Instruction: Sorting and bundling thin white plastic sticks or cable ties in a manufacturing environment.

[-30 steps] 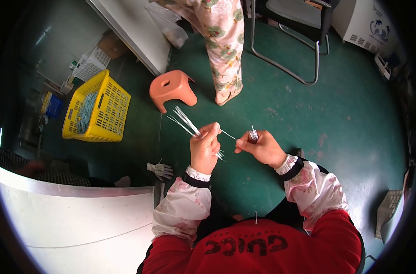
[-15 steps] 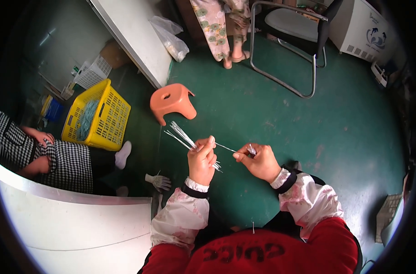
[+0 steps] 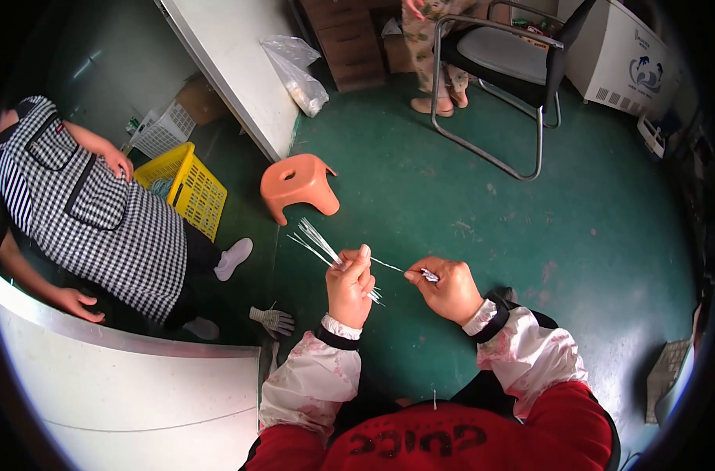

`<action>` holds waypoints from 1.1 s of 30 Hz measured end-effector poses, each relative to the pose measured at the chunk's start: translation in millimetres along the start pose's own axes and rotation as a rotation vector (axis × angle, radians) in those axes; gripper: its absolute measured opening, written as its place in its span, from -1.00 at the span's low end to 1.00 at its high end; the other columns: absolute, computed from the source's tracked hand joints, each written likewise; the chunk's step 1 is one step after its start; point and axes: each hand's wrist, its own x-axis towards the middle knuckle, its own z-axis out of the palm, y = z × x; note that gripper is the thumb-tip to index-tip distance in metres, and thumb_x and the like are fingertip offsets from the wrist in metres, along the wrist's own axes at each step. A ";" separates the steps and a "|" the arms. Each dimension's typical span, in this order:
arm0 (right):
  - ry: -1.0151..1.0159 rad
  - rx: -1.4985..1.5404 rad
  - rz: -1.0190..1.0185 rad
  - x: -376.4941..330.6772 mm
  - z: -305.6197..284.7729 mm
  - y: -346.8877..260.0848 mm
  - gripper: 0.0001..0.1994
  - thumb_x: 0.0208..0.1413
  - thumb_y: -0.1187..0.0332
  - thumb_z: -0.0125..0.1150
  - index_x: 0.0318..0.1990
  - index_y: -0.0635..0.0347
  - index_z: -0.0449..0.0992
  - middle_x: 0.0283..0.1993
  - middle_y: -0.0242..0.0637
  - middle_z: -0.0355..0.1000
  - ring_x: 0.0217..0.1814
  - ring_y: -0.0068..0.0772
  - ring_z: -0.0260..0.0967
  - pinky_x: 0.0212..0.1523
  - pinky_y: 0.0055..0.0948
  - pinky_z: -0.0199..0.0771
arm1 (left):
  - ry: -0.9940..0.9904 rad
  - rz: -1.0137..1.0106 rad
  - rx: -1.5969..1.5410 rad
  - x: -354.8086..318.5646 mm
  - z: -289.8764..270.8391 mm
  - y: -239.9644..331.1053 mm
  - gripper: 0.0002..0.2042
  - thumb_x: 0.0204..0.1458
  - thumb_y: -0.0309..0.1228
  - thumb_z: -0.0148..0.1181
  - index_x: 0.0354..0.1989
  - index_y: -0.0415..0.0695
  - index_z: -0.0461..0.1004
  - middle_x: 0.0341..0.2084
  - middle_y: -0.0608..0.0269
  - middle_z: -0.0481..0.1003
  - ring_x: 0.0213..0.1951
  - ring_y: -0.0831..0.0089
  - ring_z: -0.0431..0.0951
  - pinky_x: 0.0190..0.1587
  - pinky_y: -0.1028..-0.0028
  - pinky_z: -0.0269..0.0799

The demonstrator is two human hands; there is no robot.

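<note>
Left hand (image 3: 349,284) grips thin white strips (image 3: 318,245); yellow basket (image 3: 186,188) sits well apart.

Left hand (image 3: 349,284) closed around a bundle of thin white strips (image 3: 320,243), which fan out up and to the left. Right hand (image 3: 450,287) pinches the end of a single strip (image 3: 387,265) that runs between both hands. Beyond them, on the green floor (image 3: 420,173): an orange stool (image 3: 298,185), a yellow basket (image 3: 186,185), a glove (image 3: 272,319). A person in a checked apron (image 3: 106,228) stands at left.
</note>
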 end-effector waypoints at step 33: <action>0.244 -0.227 -0.313 -3.5 2.1 -7.6 -0.87 -0.04 0.50 0.31 -0.32 0.11 0.51 -0.43 -0.34 0.53 -0.47 -0.27 0.53 -0.48 -0.38 0.52 | 0.015 -0.071 -0.110 -13.8 -8.6 0.5 -0.80 0.15 -0.36 0.25 -0.49 -0.08 0.40 -0.60 0.50 0.27 -0.74 0.75 0.04 -0.72 0.65 -0.11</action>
